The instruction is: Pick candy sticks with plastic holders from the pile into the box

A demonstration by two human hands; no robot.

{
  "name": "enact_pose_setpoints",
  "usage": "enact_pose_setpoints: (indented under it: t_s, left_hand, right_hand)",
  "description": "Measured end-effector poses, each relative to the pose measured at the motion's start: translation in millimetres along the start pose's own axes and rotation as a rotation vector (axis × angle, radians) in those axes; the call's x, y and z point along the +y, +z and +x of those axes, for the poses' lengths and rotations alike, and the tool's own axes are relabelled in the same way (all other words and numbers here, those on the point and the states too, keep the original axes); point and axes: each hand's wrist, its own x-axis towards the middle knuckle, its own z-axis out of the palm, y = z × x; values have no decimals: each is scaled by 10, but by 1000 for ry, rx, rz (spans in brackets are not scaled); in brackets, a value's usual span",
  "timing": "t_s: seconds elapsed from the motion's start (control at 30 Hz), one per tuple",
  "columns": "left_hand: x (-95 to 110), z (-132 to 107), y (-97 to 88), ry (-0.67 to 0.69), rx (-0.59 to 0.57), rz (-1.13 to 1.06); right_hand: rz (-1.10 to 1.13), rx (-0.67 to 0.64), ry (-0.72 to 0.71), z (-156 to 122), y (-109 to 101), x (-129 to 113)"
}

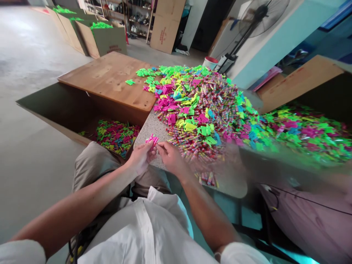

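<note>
Fingers of the left hand are pinching a pink plastic piece at the table edge (near the colourful pile); the right hand, fingertips closed, is touching it too.

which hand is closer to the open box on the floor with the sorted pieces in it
Left. The left hand sits just right of the box, near its inner edge, pinching a pink piece. The right hand is farther right, over the table edge.
</note>
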Motion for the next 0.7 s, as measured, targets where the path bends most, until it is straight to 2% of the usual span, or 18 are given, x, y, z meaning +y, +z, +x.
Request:
enact_pose_setpoints:
  t_s: [0.17,0.3,0.4,0.47,0.57,0.63,0.7]
  left_hand:
    - [-65,41,-48,217,-49,130]
    - [-112,67,-91,373,-15,369]
    - [-87,143,-143,423,-21,470]
    - [15,256,-227,412,-18,458]
    - [312,504,-455,413,108,418]
    - [538,683,-641,408,254,441]
    - [709,838,-794,371,415,511]
  right_hand:
    - [-40,-26,32,-1,-13,-12]
    - [-87,-9,128,-45,71,32]
    - [-140,22,179,-42,147,100]
    - [-151,-3,164,30,124,186]
    - [-278,34,120,250,-74,364]
    - [-452,108,129,433,-268,471]
    - [-647,125,191,605,-440,536]
